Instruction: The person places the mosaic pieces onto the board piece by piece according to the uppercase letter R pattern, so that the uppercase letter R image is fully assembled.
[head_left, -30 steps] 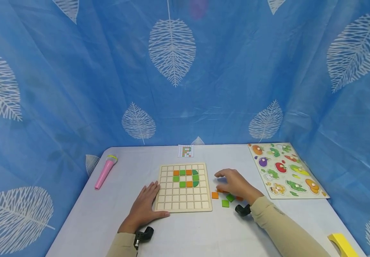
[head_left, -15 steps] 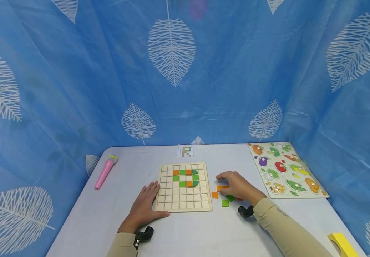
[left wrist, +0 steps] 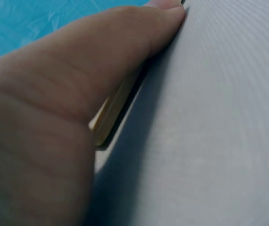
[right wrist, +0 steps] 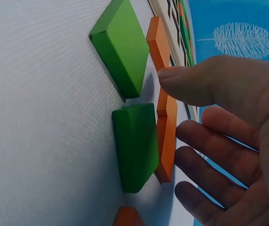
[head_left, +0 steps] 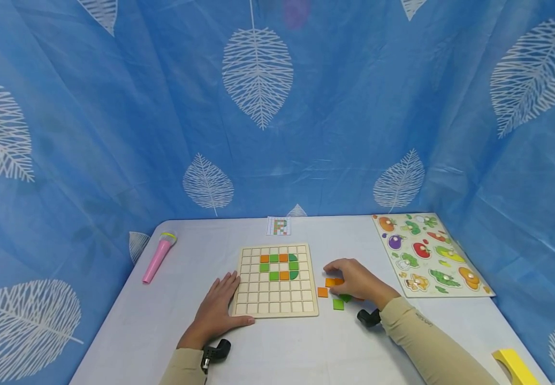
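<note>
Right hand [head_left: 354, 279] is loosely curved, thumb and fingers apart, right over the loose orange tiles [head_left: 329, 282] and green tiles [right wrist: 135, 148]; can't tell if the thumb's actually touching one. That forearm comes in from the near right. Left hand [head_left: 218, 307] is spread wide, fingers and thumb bracketing the near left corner of the wooden grid board [head_left: 264, 295], just left of the tiles. It's all on a white worktop [head_left: 287, 347], with a pink mic [head_left: 157, 260] on the left, a veggie puzzle [head_left: 431, 260] far right, and a blue leaf-print curtain [head_left: 325, 107] hanging behind.
</note>
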A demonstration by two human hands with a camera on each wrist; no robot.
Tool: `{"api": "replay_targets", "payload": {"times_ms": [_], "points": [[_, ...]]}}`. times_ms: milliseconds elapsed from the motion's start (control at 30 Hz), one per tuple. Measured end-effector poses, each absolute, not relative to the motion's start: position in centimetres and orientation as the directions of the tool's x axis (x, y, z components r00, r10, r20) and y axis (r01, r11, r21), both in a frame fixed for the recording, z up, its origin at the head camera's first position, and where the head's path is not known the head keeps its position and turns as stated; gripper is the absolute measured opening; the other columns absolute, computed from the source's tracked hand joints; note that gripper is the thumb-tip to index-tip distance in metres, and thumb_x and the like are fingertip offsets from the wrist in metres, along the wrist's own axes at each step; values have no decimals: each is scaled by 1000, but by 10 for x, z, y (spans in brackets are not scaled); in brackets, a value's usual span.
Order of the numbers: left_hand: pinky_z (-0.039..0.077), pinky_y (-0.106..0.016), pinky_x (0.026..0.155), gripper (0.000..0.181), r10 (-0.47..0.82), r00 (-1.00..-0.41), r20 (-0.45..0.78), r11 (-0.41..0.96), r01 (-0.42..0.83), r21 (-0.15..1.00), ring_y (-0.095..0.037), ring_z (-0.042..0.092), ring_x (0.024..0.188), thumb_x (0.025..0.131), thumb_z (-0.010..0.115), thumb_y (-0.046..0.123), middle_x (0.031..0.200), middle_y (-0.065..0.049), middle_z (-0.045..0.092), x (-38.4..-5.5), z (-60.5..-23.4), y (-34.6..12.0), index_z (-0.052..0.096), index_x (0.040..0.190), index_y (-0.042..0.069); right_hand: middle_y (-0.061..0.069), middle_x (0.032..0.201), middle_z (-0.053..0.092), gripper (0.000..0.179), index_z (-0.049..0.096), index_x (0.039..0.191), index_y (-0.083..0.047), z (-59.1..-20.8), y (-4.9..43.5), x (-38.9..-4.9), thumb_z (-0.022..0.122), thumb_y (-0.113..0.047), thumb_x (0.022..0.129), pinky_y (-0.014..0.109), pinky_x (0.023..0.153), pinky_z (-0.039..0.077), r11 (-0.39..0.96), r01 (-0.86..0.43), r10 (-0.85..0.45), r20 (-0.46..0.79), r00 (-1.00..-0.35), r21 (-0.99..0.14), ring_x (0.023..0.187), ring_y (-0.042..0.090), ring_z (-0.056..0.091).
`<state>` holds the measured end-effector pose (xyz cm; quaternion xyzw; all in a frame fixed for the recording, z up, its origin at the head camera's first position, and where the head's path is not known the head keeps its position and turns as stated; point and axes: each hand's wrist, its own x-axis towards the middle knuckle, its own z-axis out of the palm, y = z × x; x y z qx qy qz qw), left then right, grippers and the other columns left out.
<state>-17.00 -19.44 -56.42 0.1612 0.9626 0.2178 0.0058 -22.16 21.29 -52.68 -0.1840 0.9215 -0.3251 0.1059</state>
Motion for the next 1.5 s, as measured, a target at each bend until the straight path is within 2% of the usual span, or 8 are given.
{"api": "replay_targets", "payload": {"times_ms": [333,633,1033,1500], "points": [[13,-49,127,129,319,-947,46,855,308,418,-29,23,157,70,72,88,168,-11,34,-170,-567,-196,40,162,4,-2,121,71,46,75,124,-8,-530,215,-219,92,-8,82,49,109,49,704,-287,-418,-53,-907,-650,114,22,64],[14,-48,127,130,321,-945,53,856,314,411,-28,23,157,70,72,89,168,-11,35,-171,-569,-197,40,162,4,-9,108,72,30,78,114,-10,-534,218,-219,88,-4,86,47,99,56,657,-386,-489,24,-872,-648,100,15,65],[14,-50,127,127,330,-942,65,850,326,414,-30,24,156,72,74,85,167,-13,36,-170,-566,-197,40,161,2,-7,110,73,28,78,116,-8,-536,215,-221,85,-4,89,42,95,58,654,-387,-481,38,-876,-650,96,11,65],[16,-50,127,128,326,-943,69,850,325,415,-30,26,156,69,74,87,167,-13,36,-169,-568,-197,42,161,3,-7,112,72,29,77,118,-8,-533,198,-224,83,-6,90,45,95,57,620,-399,-459,101,-883,-676,104,15,67]]}}
